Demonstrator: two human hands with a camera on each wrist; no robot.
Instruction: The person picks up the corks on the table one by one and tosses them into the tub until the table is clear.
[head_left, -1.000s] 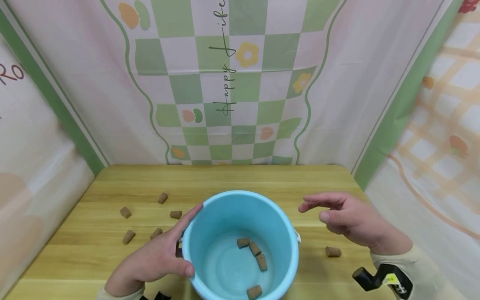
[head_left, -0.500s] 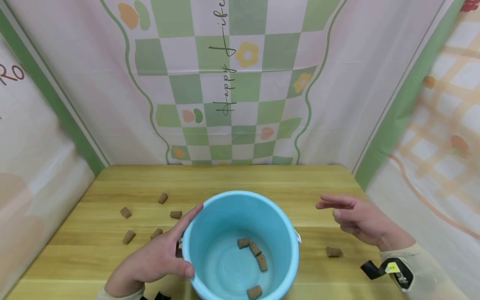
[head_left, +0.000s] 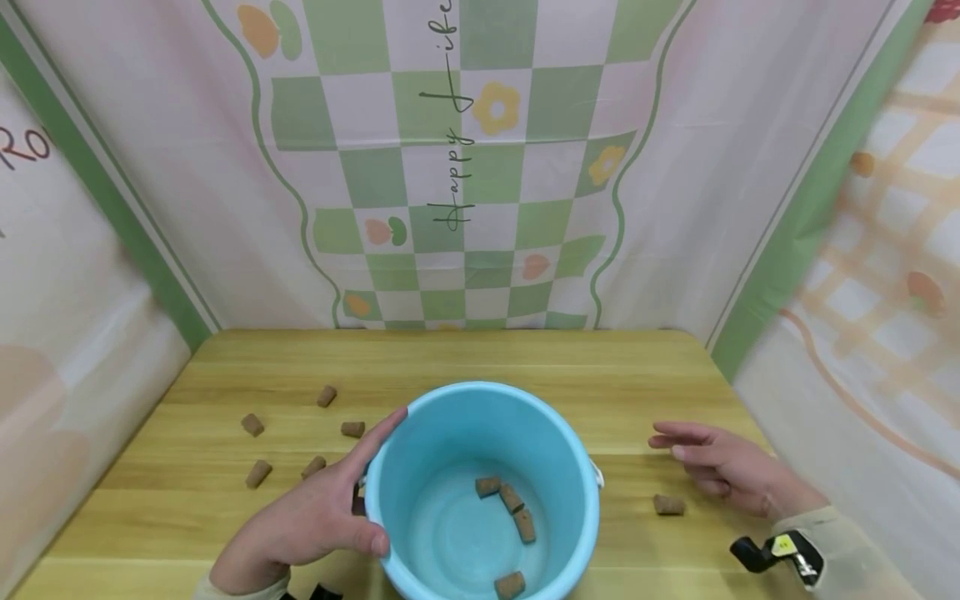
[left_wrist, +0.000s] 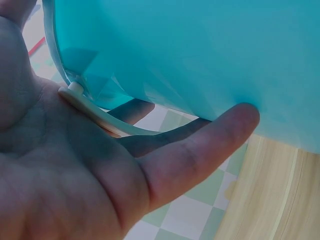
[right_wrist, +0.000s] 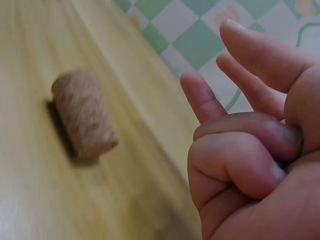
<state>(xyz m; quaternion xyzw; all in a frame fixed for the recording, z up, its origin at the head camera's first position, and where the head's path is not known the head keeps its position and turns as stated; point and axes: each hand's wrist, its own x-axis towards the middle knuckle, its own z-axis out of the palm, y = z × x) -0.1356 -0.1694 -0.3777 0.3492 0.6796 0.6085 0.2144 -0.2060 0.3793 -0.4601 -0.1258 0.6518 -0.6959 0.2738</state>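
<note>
A light blue bucket point(head_left: 480, 400) stands on the wooden table, with several corks point(head_left: 526, 526) lying on its bottom. My left hand point(head_left: 311, 517) holds the bucket's left side, thumb and index finger at the rim; in the left wrist view its other fingers point(left_wrist: 200, 155) lie against the outer wall, by the white handle point(left_wrist: 100, 115). To the right of the bucket, my right hand point(head_left: 738, 471) hovers beside a single cork point(head_left: 669, 505), touching nothing. The right wrist view shows that cork point(right_wrist: 85, 115) apart from the hand, whose thumb and foremost fingers reach out while the others fold in.
Several more corks point(head_left: 258, 474) lie scattered over the left part of the table point(head_left: 187, 533). Printed curtains point(head_left: 495, 183) hang behind the table and on both sides. A black wrist strap point(head_left: 787, 554) sits on my right sleeve.
My right hand has moved away from the bucket, rightward and then down toward the lone cork. The left hand and the bucket stay where they were.
</note>
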